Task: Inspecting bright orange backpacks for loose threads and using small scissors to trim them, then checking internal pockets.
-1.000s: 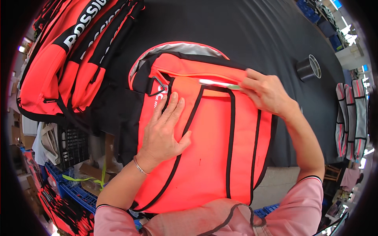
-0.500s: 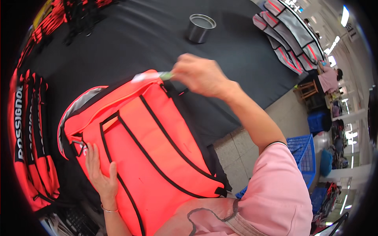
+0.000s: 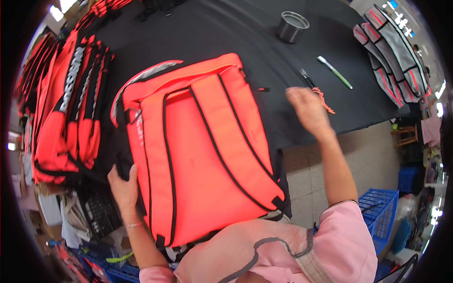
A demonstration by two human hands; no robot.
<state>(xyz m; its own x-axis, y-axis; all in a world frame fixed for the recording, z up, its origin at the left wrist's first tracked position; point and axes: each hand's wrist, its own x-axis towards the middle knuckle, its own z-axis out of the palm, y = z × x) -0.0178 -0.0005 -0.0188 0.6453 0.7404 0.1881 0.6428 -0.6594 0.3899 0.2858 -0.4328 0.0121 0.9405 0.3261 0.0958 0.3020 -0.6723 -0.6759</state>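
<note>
A bright coral-orange backpack (image 3: 193,160) with black-edged shoulder straps lies back side up on the black-covered table. My left hand (image 3: 124,191) is at its left side, thumb and fingers apart. Beyond the bag's right edge, my right hand (image 3: 309,113) is low over the table, its fingers blurred. Right beside those fingers lies a small black tool with a metal tip (image 3: 306,79), and an orange cord (image 3: 324,101) trails from behind the hand. Farther right is a slim green-and-white pen-like stick (image 3: 336,73).
An open dark tin (image 3: 293,28) stands at the back of the table. Several grey padded pieces with orange stripes (image 3: 391,56) are stacked at the right. More orange bags (image 3: 66,113) stand at the left. A blue plastic basket (image 3: 377,212) is on the floor to the right.
My right hand has moved right, away from the bag's top corner, and let go of the green-and-white stick, now on the table. My left hand has come off the bag's top surface to its side.
</note>
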